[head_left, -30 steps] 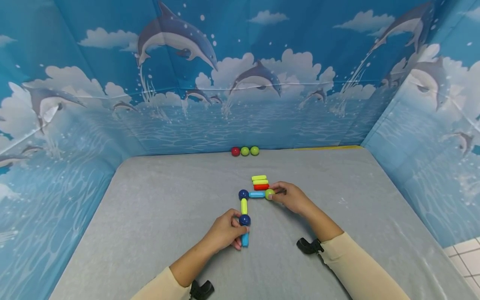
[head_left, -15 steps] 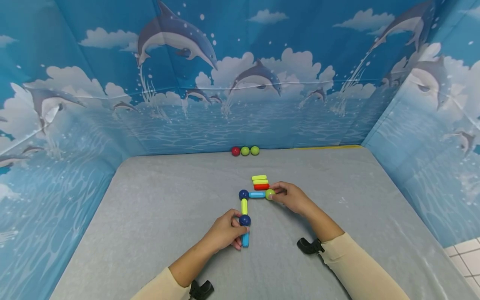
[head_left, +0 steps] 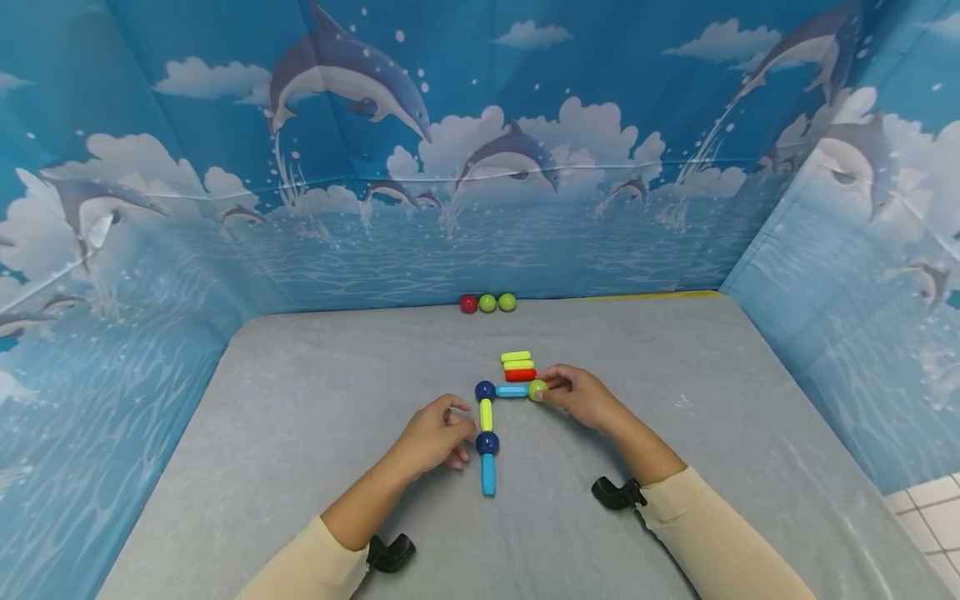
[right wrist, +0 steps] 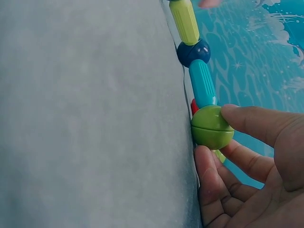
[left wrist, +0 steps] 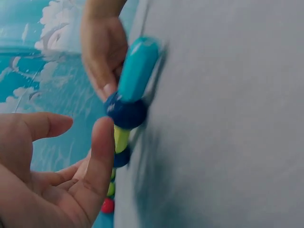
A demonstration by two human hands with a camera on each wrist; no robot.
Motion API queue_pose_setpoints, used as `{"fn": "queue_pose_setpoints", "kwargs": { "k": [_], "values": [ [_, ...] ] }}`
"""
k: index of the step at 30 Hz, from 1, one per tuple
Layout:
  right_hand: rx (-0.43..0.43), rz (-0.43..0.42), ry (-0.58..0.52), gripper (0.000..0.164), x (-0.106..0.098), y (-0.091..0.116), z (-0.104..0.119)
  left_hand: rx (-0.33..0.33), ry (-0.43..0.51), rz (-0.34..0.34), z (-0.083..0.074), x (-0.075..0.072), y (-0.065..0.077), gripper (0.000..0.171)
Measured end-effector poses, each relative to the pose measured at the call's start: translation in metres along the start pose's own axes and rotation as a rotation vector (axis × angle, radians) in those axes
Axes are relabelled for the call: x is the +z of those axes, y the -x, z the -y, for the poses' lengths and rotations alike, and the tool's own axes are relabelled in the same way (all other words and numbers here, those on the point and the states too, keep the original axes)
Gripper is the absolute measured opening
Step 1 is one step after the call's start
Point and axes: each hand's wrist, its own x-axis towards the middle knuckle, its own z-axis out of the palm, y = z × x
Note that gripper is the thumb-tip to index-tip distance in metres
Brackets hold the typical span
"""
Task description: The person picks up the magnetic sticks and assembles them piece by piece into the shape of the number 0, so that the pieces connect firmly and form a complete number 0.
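An L-shaped chain of toy rods and balls lies on the grey cloth. Its near end is a blue rod point(head_left: 489, 475), joined to a dark blue ball point(head_left: 487, 443). A yellow-green rod point(head_left: 487, 415) links that to another dark blue ball point(head_left: 485, 391) at the corner. From there a second blue rod point(head_left: 512, 391) runs right to a green ball point(right wrist: 212, 127). My right hand point(head_left: 583, 397) pinches this green ball between thumb and fingers. Left of the chain, my left hand point(head_left: 433, 435) is off the pieces, thumb and fingers spread apart with nothing between them.
Just beyond the chain lie a red rod point(head_left: 521, 376) and two yellow-green rods point(head_left: 517, 361). A red ball point(head_left: 468, 304) and two green balls point(head_left: 497, 302) sit at the table's back edge. A dolphin-print curtain point(head_left: 360, 250) surrounds the back and sides.
My left hand has let go of the near dark blue ball and blue rod and drawn back up and to the left. The right hand keeps its pinch on the green ball.
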Motion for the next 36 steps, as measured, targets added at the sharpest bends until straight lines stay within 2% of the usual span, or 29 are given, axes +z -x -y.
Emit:
{"fn": "queue_pose_setpoints", "kwargs": {
  "k": [7, 12, 18, 26, 34, 36],
  "values": [
    [-0.007, -0.015, 0.005, 0.040, 0.002, 0.001, 0.003, 0.081, -0.075, -0.175, -0.014, -0.022, -0.020, 0.040],
    [-0.010, -0.020, 0.006, 0.039, 0.002, 0.002, 0.002, 0.116, -0.057, -0.247, -0.020, -0.033, -0.039, 0.045],
    [-0.015, -0.017, 0.002, 0.040, 0.002, 0.001, 0.002, 0.128, 0.026, -0.290, -0.022, -0.042, -0.066, 0.047],
    [-0.007, -0.030, -0.005, 0.039, 0.004, 0.003, 0.001, 0.129, -0.017, -0.326, -0.022, -0.047, -0.104, 0.056],
    [-0.020, -0.036, 0.004, 0.039, 0.004, 0.002, 0.001, 0.101, 0.209, -0.318, -0.021, -0.055, -0.135, 0.058],
    [-0.022, -0.036, 0.004, 0.039, 0.004, 0.001, 0.001, 0.091, 0.233, -0.318, -0.021, -0.056, -0.140, 0.058]
  ]
}}
